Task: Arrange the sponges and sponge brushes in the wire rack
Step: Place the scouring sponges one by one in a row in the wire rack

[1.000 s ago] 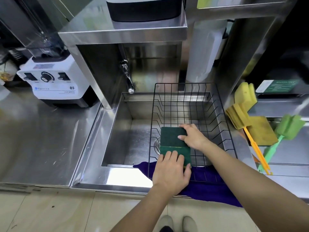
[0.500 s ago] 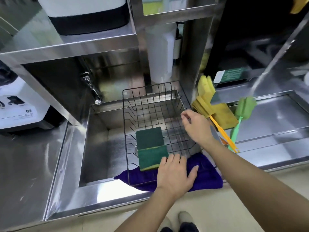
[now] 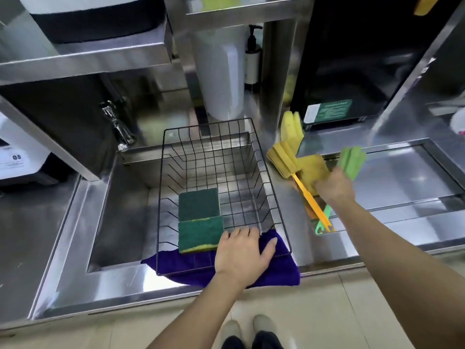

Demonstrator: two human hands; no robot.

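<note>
The black wire rack (image 3: 208, 124) sits over the sink, with two green scouring sponges lying flat in its front left: one (image 3: 198, 204) behind, the other (image 3: 200, 234) in front. My left hand (image 3: 241, 255) rests flat with spread fingers on the rack's front rim and the purple cloth. My right hand (image 3: 334, 185), blurred, is over the pile on the counter to the right. That pile holds a flat yellow sponge (image 3: 314, 170), a yellow sponge brush (image 3: 283, 159) with an orange handle, a green sponge brush (image 3: 352, 159) and an upright yellow sponge (image 3: 292, 129). Its fingers are hidden.
A purple cloth (image 3: 284, 268) lies under the rack's front edge. The steel sink (image 3: 120, 222) has a faucet (image 3: 118, 129) at its back left. A white blender base (image 3: 15, 152) stands far left. A white cylinder (image 3: 221, 79) and pump bottle (image 3: 253, 61) stand behind the rack.
My right hand left the sponges in the rack and moved right to the pile on the counter. My left hand slid from the front sponge to the rack's front rim.
</note>
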